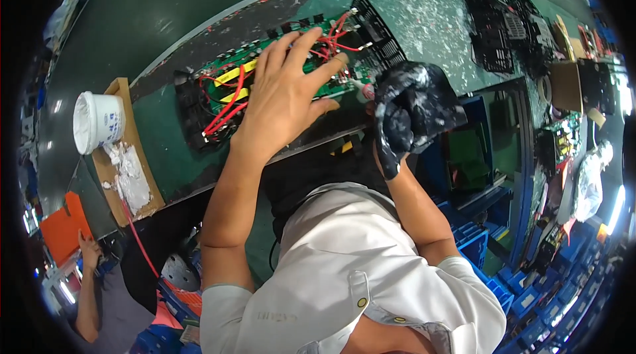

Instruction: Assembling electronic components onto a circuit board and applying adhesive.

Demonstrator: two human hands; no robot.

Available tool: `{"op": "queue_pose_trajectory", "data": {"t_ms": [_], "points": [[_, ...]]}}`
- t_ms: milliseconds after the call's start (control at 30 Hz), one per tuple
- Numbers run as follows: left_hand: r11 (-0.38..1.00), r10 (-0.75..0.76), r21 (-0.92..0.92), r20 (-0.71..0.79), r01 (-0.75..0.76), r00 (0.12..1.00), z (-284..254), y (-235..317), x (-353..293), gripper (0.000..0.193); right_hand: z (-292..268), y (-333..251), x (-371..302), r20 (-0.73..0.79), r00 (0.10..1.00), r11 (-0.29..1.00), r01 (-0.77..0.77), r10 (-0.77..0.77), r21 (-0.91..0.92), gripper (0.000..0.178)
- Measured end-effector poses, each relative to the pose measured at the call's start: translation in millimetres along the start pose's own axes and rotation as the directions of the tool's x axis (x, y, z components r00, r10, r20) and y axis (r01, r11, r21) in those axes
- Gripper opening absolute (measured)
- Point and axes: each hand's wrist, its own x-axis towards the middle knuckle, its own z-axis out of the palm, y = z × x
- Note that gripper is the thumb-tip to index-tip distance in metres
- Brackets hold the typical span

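Circuit board: The green circuit board (215,92) lies along the near side of the worktop (430,23), its long side running roughly across the person's front; this is the landmark for all places below.
Left hand: The left hand (285,86) is spread over the middle of the board, palm down, fingers apart, fingertips at the far part. The pose appears to steady the board; a firm grip cannot be confirmed.
Right hand: The right hand (381,155) is closed around a black bag (414,105) smeared with white, just beside the board's right end. The bag hides most of the fingers; it appears held there to keep its board-facing side close to the parts.
End pieces: A black slotted panel (379,29) stands at the board's right end; a black ribbed piece (191,112) sits at its left end.
Obstructions: Loose red wires (228,115) loop across both ends of the board; the left hand covers its centre.
Left of board: A cardboard tray (147,178) bears a white tub (99,122) and crumpled white material (131,182), apart from the board.
Right of board: Black slotted parts (493,33) are piled well apart from it, toward the far side.
Co-worker: Another person's hand (90,251) touches an orange sheet (63,228), well left of the board.
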Motion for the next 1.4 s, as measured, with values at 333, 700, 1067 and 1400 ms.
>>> {"op": "queue_pose_trajectory", "data": {"t_ms": [333, 700, 1067, 1400], "points": [[0.64, -0.757, -0.408, -0.192, 0.651, 0.624, -69.5, -71.0, -82.5, 0.069, -92.3, -75.2, 57.3, -0.053, 0.995, 0.834, -0.037, 0.08, 0.551, 0.024], [0.721, -0.682, -0.262, -0.1, 0.642, 0.725, -60.1, -85.7, -106.6, 0.087, -129.9, -54.2, 211.5, 0.041, 0.966, 0.926, -0.232, 0.255, -0.297, 0.037], [0.579, -0.814, -0.218, -0.101, 0.785, 0.572, -64.0, -75.0, -90.5, 0.069, -84.9, 2.8, 87.8, -0.39, 0.85, 0.929, 0.271, -0.354, -0.252, 0.025], [0.517, -0.846, -0.369, -0.355, 0.772, 0.397, -166.0, -109.8, -128.0, 0.038, -79.6, 12.9, 87.3, -0.3, 0.88, 0.925, 0.312, -0.367, -0.216, 0.026]]}}
